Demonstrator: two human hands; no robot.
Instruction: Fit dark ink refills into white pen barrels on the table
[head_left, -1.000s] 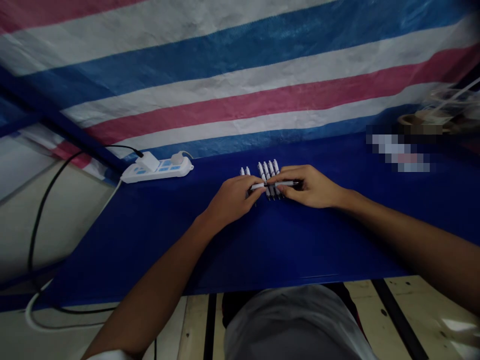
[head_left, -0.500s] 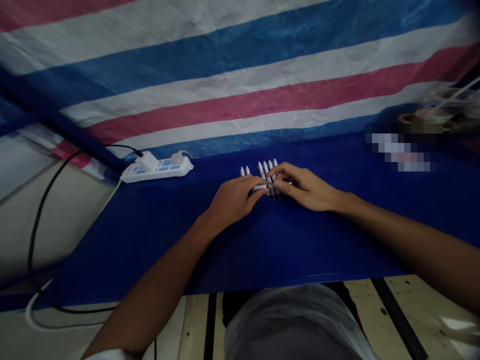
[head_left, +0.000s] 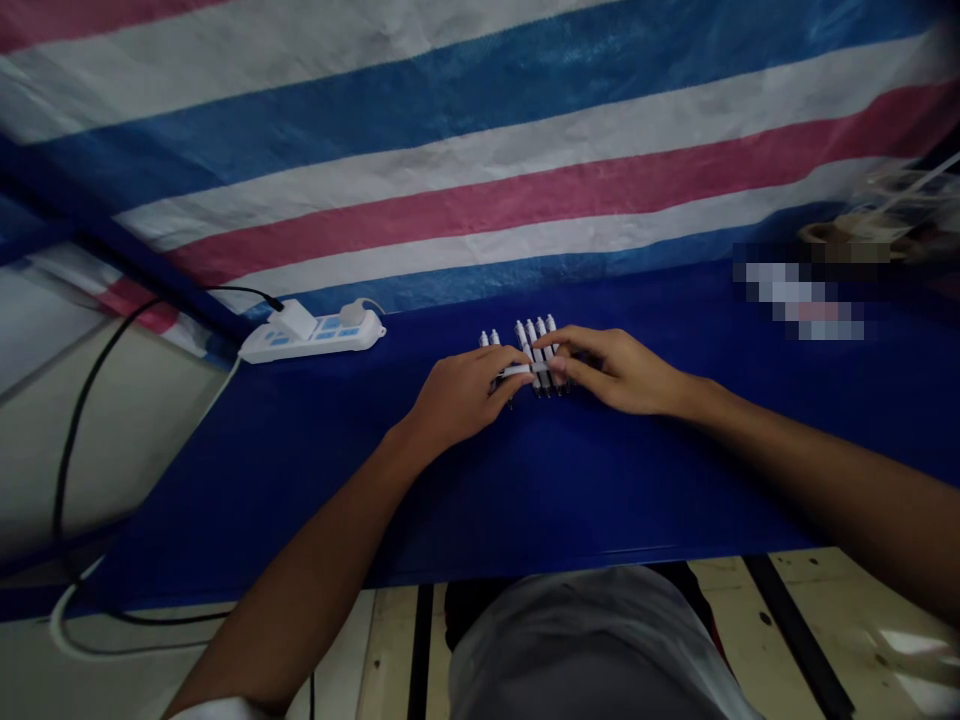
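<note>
A white pen (head_left: 516, 371) lies sideways between my two hands, a little above the blue table. My left hand (head_left: 466, 395) is closed in a pinch around its left part. Thumb and fingers of my right hand (head_left: 611, 370) close on its right end, which looks grey and is partly covered by the fingertips. Behind and under the fingers, several white pens (head_left: 541, 328) rest side by side with dark tips toward me. Two more white pens (head_left: 489, 339) lie to the left, mostly hidden by my left hand.
A white power strip (head_left: 315, 338) with a plugged-in adapter sits at the back left of the blue table (head_left: 525, 500), its black cable (head_left: 75, 420) looping down. Striped sheeting (head_left: 480, 190) hangs behind. At the back right are a blurred-out item (head_left: 802, 295) and clear plastic wrapping (head_left: 907, 200).
Both hands stay over the pens with only small finger shifts. The held pen has moved slightly left, and a dark pen tip now shows below my left hand.
</note>
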